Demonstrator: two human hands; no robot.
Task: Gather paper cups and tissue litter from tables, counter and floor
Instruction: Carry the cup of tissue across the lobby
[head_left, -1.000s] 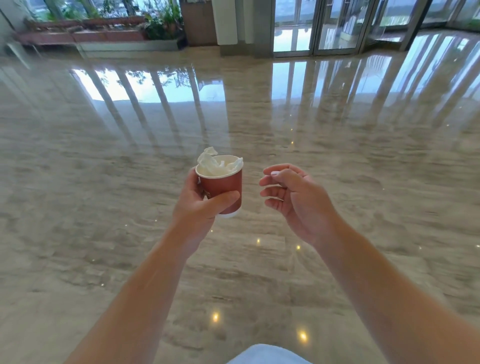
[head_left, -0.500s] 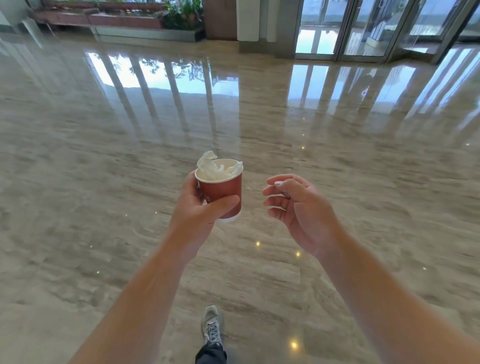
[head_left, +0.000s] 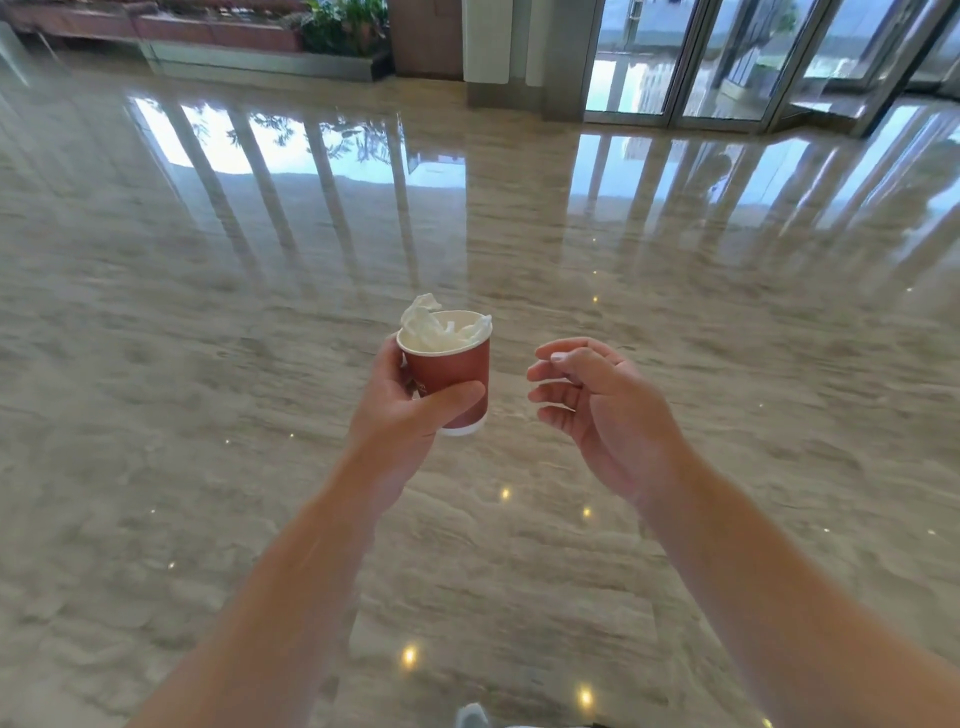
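While my left hand (head_left: 410, 410) grips the cup (head_left: 451, 371) at the centre of the frame, thumb across its front and fingers curled round the far side, the cup stands nearly upright in the air above the floor (head_left: 208, 364). White tissue (head_left: 428, 325) is stuffed into it and pokes up past the rim on the left side. My right hand (head_left: 602, 410) hangs just to the right of the cup, apart from it, fingers loosely curled and holding nothing, palm turned toward the cup.

Nothing lies between my hands and the polished stone floor, which fills most of the frame and mirrors the windows and small ceiling lights. Along the top edge, at upper left, a long planter (head_left: 249, 47) runs with green plants (head_left: 343, 26) at its right end. Top centre stands a pillar (head_left: 493, 41) beside a brown panel (head_left: 423, 36), and at upper right are glass doors (head_left: 727, 57) in metal frames. At the bottom edge, centre, a pale shoe tip (head_left: 470, 717) just shows, blurred.
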